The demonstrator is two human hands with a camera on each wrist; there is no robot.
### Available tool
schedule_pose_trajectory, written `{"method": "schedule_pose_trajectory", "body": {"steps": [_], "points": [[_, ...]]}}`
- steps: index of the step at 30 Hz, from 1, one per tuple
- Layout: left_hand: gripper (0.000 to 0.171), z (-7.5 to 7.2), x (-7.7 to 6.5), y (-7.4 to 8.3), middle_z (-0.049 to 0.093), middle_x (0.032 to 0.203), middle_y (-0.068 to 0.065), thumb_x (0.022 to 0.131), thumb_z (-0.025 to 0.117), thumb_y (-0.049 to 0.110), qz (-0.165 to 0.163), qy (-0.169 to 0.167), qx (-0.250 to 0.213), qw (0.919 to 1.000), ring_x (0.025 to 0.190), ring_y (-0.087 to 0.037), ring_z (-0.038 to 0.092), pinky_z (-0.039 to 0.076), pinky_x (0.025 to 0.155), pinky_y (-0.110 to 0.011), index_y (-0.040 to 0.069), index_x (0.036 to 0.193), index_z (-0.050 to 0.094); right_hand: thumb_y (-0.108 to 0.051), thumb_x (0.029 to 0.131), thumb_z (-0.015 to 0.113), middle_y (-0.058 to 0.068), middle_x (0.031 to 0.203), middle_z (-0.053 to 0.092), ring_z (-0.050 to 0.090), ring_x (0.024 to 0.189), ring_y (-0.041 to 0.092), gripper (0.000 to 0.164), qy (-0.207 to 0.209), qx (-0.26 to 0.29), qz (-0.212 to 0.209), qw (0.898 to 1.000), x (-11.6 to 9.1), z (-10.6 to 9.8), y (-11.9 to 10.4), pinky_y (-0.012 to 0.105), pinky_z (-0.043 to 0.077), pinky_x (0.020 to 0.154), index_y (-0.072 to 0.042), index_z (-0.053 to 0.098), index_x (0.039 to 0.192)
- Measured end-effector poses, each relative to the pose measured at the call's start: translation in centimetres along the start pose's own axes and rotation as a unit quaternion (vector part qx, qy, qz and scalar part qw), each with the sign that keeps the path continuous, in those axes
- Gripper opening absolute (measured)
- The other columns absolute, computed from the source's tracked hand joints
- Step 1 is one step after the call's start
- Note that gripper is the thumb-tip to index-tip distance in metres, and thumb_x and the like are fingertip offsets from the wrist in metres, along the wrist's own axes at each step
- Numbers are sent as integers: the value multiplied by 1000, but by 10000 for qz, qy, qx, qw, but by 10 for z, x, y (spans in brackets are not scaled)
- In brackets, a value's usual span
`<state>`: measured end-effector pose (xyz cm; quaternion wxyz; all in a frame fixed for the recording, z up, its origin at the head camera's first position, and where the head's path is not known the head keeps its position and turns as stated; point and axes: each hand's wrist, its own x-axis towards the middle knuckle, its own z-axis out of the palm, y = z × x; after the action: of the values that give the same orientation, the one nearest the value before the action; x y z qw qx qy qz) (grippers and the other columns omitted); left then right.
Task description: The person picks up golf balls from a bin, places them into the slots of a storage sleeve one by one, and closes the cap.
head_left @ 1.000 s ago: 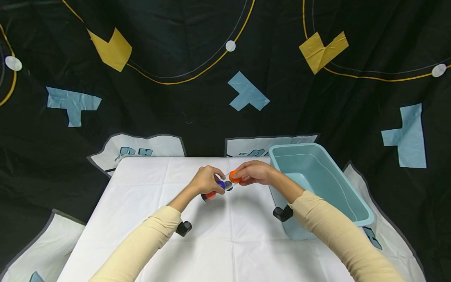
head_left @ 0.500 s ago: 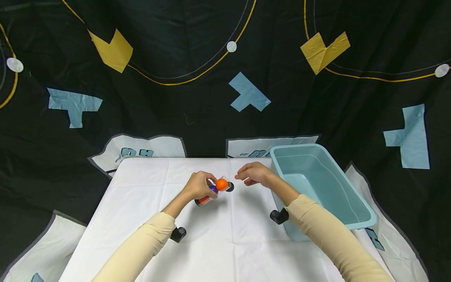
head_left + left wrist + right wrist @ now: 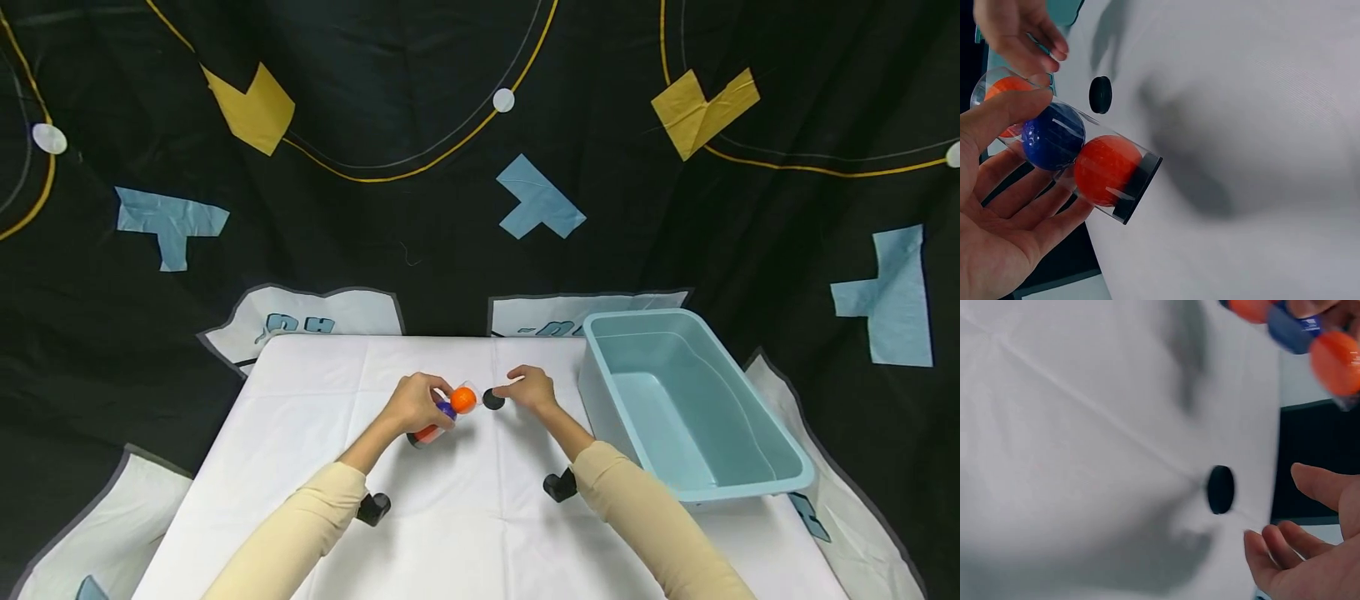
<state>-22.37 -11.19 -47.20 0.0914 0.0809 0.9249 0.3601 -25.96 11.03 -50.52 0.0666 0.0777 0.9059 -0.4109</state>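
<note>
My left hand (image 3: pixel 414 403) grips a clear plastic tube (image 3: pixel 1067 178), thumb on one side and fingers beneath, tilted above the white table. Lined up inside are an orange ball (image 3: pixel 463 400) at the uncapped end, a blue ball (image 3: pixel 1054 135) in the middle and a red-orange ball (image 3: pixel 1107 170) against the tube's black end cap (image 3: pixel 1138 187). A loose round black cap (image 3: pixel 1220 489) lies on the cloth just beyond the tube's uncapped end. Right beside that cap is my right hand (image 3: pixel 531 390), thumb and fingers spread, holding nothing.
A light blue plastic bin (image 3: pixel 622 400) stands on the right side of the table, close to my right forearm. White cloth (image 3: pixel 442 533) covers the table, and a black curtain (image 3: pixel 420 250) with taped shapes hangs behind it.
My right hand has come off the orange ball at the tube's end and moved down beside the loose black cap. The left hand has drawn the tube slightly left and toward me.
</note>
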Motion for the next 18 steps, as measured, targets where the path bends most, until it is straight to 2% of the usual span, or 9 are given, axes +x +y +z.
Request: {"method": "schedule_pose_trajectory", "body": {"steps": [4,10,18], "points": [[38,1,-1,-4,78,88,-6,63,95,13,-36,-14,32,10000,81,-20,70,58,73,-34,11,96,77,-23,82,81,22,111,74,56,114,41,48,194,101,10,9998,0,17,14,45,50,91,2,68,121],[38,3,-1,-9,78,88,-7,63,95,13,-93,35,46,9999,81,-20,71,59,75,-35,11,96,77,-19,80,82,23,114,73,55,110,39,50,515,193,1,9985,-1,35,28,47,45,93,2,66,123],[37,3,1,-9,78,87,-5,63,95,13,-123,70,2,9999,80,-19,70,58,75,-35,12,96,77,-20,79,82,22,112,71,55,111,38,52,628,375,-109,9973,0,52,34,49,46,93,2,65,123]]}}
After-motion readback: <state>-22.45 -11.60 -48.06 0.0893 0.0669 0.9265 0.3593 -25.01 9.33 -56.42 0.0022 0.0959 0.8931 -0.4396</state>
